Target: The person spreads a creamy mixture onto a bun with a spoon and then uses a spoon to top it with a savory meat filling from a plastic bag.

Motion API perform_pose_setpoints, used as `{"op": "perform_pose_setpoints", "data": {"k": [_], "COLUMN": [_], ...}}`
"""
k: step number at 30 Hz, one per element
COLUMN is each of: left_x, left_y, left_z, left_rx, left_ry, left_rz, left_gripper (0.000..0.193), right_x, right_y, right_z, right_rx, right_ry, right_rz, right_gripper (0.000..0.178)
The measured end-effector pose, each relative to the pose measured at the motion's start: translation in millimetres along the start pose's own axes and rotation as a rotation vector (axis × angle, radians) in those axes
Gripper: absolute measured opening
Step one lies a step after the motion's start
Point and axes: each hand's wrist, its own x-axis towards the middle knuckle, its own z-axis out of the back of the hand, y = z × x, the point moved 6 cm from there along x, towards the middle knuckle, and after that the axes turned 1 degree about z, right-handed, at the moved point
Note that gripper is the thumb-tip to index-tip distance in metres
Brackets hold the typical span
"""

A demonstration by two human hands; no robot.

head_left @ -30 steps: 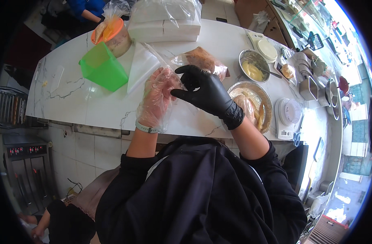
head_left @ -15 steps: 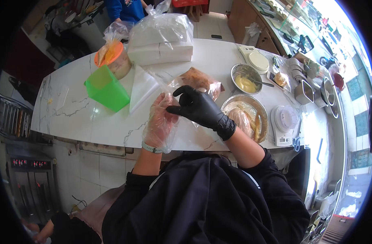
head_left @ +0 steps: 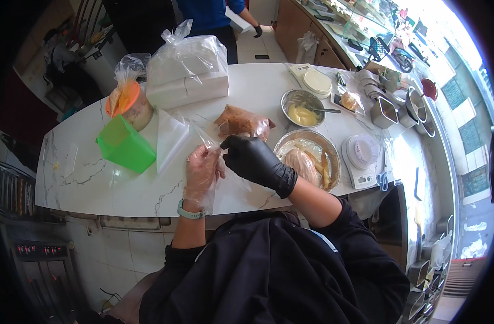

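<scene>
So the clear plastic film slanted away up-left, left hand nearer, pinching its near end; right hand looked pinched on it too, just right.

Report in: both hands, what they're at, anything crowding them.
Left hand, clear-gloved, at thin clear plastic. Right hand, black-gloved, fingers bunched beside it, grip unclear. Brown-filled bag just beyond; round metal pan right.

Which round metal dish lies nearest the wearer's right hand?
The wide pan holding a plastic-wrapped item, just to the right of the black-gloved right hand. The smaller bowl with yellow contents sits farther back; metal containers stand farther right.
</scene>
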Motion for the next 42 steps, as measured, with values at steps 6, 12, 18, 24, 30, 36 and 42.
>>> {"op": "perform_pose_setpoints", "data": {"k": [6, 12, 18, 24, 30, 36, 42], "left_x": [-13, 1, 16, 33, 20, 13, 5], "left_y": [-43, -136, -216, -151, -134, -114, -82], "left_z": [13, -1, 1, -43, -90, -124, -50], "left_rx": [0.147, 0.193, 0.560, 0.899, 0.813, 0.844, 0.712], "left_ry": [-0.083, -0.199, -0.130, 0.249, 0.436, 0.502, 0.548], "left_rz": [-0.189, -0.425, -0.560, -0.790, -1.020, -1.145, -0.302], "left_gripper": [0.023, 0.030, 0.010, 0.017, 0.019, 0.018, 0.046], "right_x": [13, 43, 47, -1, -14, -32, -50], "right_y": [38, 81, 98, 41, -4, -51, -74], "right_z": [94, 142, 164, 119, 60, -12, -44], "right_rx": [-0.314, -0.541, -0.275, -0.474, 0.125, -0.386, -0.627], "right_ry": [-0.326, -0.399, -0.175, 0.108, 0.693, 0.683, 0.659], "right_rz": [0.165, 0.430, 0.378, 0.056, 0.004, 0.332, 0.362], "right_gripper": [0.011, 0.011, 0.015, 0.016, 0.023, 0.032, 0.021]}}
